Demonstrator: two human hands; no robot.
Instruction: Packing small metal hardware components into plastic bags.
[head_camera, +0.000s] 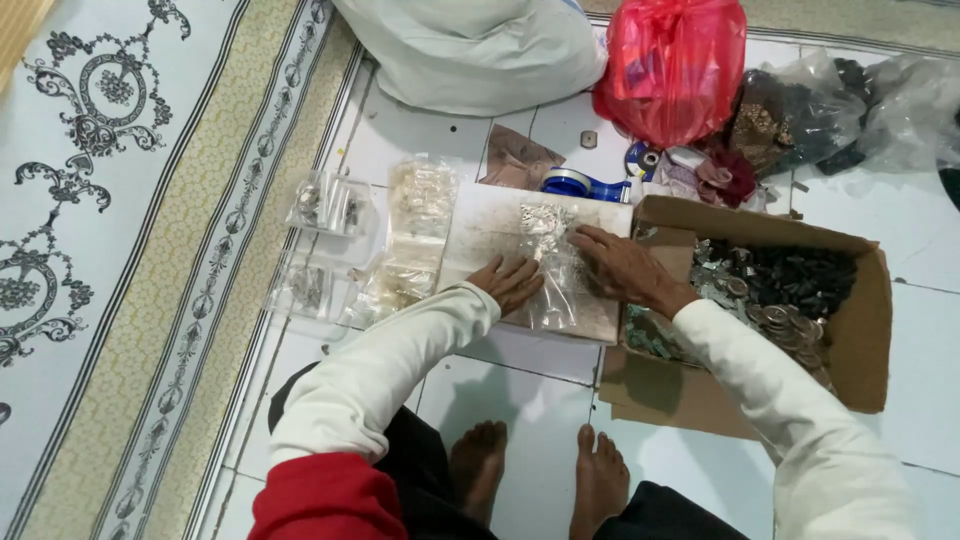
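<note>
Head view, both hands (510, 283) (625, 265) flat on clear bag (555, 270) (cardboard box (870, 330) just right)

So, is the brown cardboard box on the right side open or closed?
Open. The cardboard box has its flaps folded outward, and the small metal pieces inside show from above.

2 hands (570, 275) on clear plastic bag (556, 290)

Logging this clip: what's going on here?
A person sitting on a tiled floor presses both hands on a clear plastic bag of small silvery pieces lying on a flat board. The left hand holds its near edge; the right hand flattens its right side. A cardboard box of metal parts sits alongside.
</note>
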